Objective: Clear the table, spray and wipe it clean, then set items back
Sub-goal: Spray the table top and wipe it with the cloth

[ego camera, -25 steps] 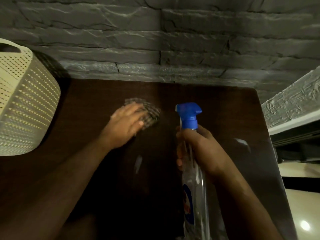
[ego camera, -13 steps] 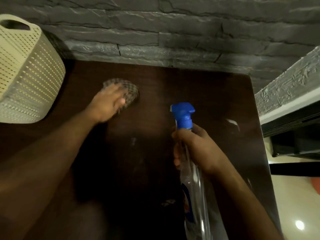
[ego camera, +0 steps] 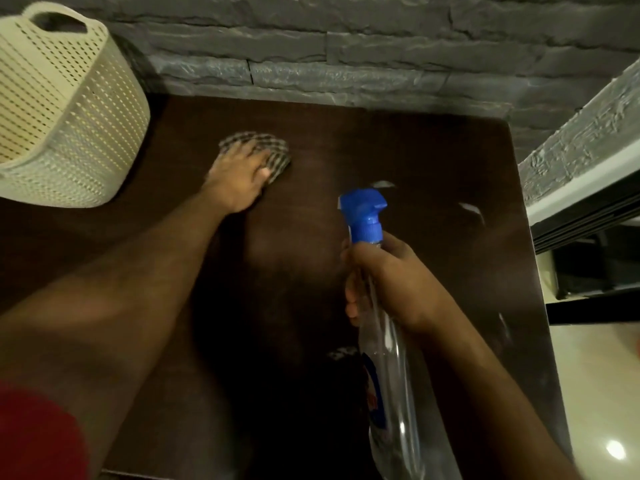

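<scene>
A dark brown table (ego camera: pixel 398 157) fills the middle of the view. My left hand (ego camera: pixel 239 178) presses flat on a checked grey cloth (ego camera: pixel 273 147) at the table's far left part, fingers spread over it. My right hand (ego camera: pixel 391 282) grips the neck of a clear spray bottle (ego camera: pixel 388 375) with a blue trigger head (ego camera: pixel 363 216), held above the table's right half with the nozzle toward the left. Wet streaks glint on the table near the right edge.
A cream perforated basket (ego camera: pixel 69 112) stands at the table's far left corner, close to my left hand. A grey stone wall (ego camera: pixel 346 46) runs behind the table. To the right are a pale ledge (ego camera: pixel 581 188) and light floor (ego camera: pixel 606 393).
My left hand slid the cloth leftward, toward the basket, then edged back right. My right hand kept hold of the spray bottle.
</scene>
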The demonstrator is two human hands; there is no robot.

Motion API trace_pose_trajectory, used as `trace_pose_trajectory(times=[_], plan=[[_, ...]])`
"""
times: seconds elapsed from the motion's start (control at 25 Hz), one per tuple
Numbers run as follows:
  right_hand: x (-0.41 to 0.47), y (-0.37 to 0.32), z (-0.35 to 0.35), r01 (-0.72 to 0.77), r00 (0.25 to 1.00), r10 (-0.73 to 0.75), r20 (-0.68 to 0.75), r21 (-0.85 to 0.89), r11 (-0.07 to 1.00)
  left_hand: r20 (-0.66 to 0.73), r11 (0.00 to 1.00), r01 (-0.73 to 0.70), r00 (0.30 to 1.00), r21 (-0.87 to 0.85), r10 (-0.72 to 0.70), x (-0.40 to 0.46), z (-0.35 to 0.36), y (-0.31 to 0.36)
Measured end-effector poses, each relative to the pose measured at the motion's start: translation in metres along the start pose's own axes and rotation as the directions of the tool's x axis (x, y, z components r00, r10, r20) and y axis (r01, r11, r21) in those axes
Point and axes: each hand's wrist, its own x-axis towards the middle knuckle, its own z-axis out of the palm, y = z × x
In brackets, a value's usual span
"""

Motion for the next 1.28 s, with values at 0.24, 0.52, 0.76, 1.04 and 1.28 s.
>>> trace_pose_trajectory(times=[0.24, 0.52, 0.76, 1.04, 1.28], plan=[[-0.005, 0.018, 0.025, -0.019, 1.0, 0.019, -0.018, 0.025, 1.0, 0.076, 0.93, -0.336, 0.934, -0.15, 0.35, -0.134, 0.024, 0.009], [-0.036, 0.045, 0.049, -0.098, 0.995, 0.099, -0.018, 0.05, 0.994, 0.094, 0.997, -0.064, 0.993, -0.046, 0.068, -0.019, 0.008, -0.02], [-0.046, 0.063, 0.069, -0.113, 0.993, 0.112, 0.025, 0.009, 0.994, 0.083, 0.997, -0.009, 0.996, -0.078, 0.015, -0.034, 0.008, -0.009], [-0.075, 0.08, 0.06, -0.126, 0.988, 0.132, 0.077, -0.072, 0.989, 0.081, 0.992, 0.006, 0.997, -0.124, 0.004, -0.073, 0.014, 0.022], [-0.069, 0.067, 0.045, -0.062, 0.997, 0.062, 0.036, -0.001, 0.998, 0.05, 0.923, -0.358, 0.929, -0.14, 0.368, -0.192, 0.038, 0.034]])
